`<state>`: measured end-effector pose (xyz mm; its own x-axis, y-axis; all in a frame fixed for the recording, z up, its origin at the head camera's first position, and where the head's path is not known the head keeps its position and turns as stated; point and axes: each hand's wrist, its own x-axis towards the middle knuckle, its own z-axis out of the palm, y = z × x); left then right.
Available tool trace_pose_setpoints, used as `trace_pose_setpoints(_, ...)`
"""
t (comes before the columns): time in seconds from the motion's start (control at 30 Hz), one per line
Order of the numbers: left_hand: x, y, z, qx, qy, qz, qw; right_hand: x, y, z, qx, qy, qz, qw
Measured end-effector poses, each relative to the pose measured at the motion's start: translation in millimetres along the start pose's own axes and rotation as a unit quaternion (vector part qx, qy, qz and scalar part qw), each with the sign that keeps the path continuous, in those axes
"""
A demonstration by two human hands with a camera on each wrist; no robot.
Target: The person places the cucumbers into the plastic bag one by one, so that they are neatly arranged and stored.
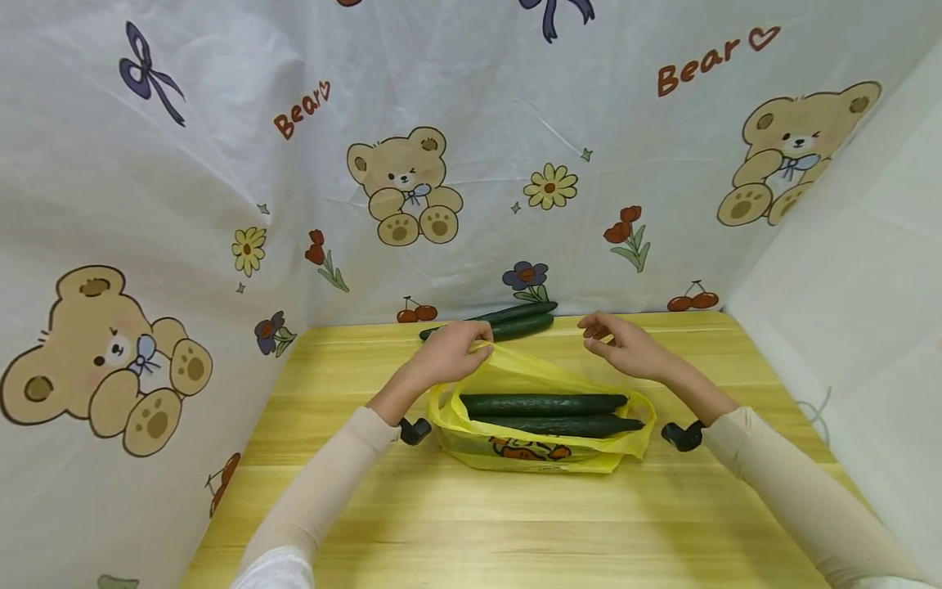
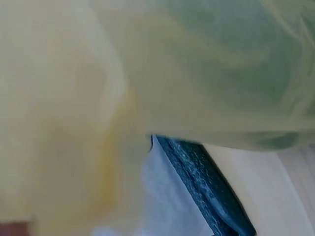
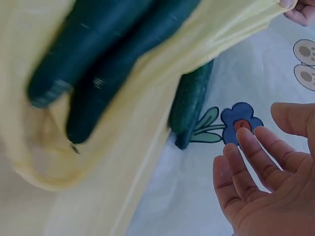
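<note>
A yellow plastic bag (image 1: pixel 522 368) lies on the table with its mouth open upward, and two long dark green cucumbers (image 1: pixel 545 405) lie side by side inside it. My left hand (image 1: pixel 452 350) pinches the back rim of the bag at its left and holds it raised. To the right, above the table, my right hand (image 1: pixel 629 348) is held apart from the bag with relaxed fingers and nothing in it. Behind the bag, two more cucumbers (image 1: pixel 524 326) lie together, partly hidden by the left hand. Yellow film fills most of the left wrist view.
The wooden table (image 1: pixel 471 540) meets a white cloth backdrop (image 1: pixel 486 90) printed with bears and flowers at the back and left. A plain white wall (image 1: pixel 876 286) stands on the right, with a thin pale cord (image 1: pixel 820 409) near it.
</note>
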<state>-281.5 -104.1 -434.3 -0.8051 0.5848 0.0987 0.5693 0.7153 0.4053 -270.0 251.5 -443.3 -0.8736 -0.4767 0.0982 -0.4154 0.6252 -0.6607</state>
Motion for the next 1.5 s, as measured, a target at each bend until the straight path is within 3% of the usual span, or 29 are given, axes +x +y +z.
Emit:
trace_pose_setpoints(0.17, 0.2, 4.6, 0.2, 0.032, 0.076, 0.016, 0.9964, 23.8, -4.2, -8.8, -0.002, 0.004, -0.001, 1.0000)
trace_pose_setpoints(0.3, -2.4, 5.5, 1.4, 0.040, 0.099, 0.008, 0.9943, 44.1, -3.9, -14.7, -0.015, 0.000, -0.003, 0.9999)
trace_pose_setpoints(0.6, -8.6, 4.7, -1.2, 0.016, 0.067, -0.014, 0.9975, 84.3, 8.6, -13.4, -0.033, -0.027, 0.004, 0.9991)
trace_pose_setpoints(0.9, -21.3, 3.5, -1.5, 0.010, 0.027, -0.034, 0.9990, 117.6, 40.4, 2.6, -0.060, -0.094, -0.025, 0.9934)
trace_pose_setpoints(1.17, -29.4, 2.0, -3.6, 0.013, -0.001, -0.045, 0.9989, 138.8, 58.1, 24.3, -0.072, -0.110, -0.007, 0.9913)
trace_pose_setpoints(1.33, -31.9, 0.8, -5.6, 0.022, -0.006, -0.036, 0.9991, 149.3, 61.4, 39.1, -0.111, -0.110, 0.005, 0.9877)
trace_pose_setpoints(1.5, -33.7, -3.6, -4.9, 0.021, 0.000, -0.033, 0.9992, 160.5, 57.4, 48.2, -0.129, -0.137, 0.012, 0.9821)
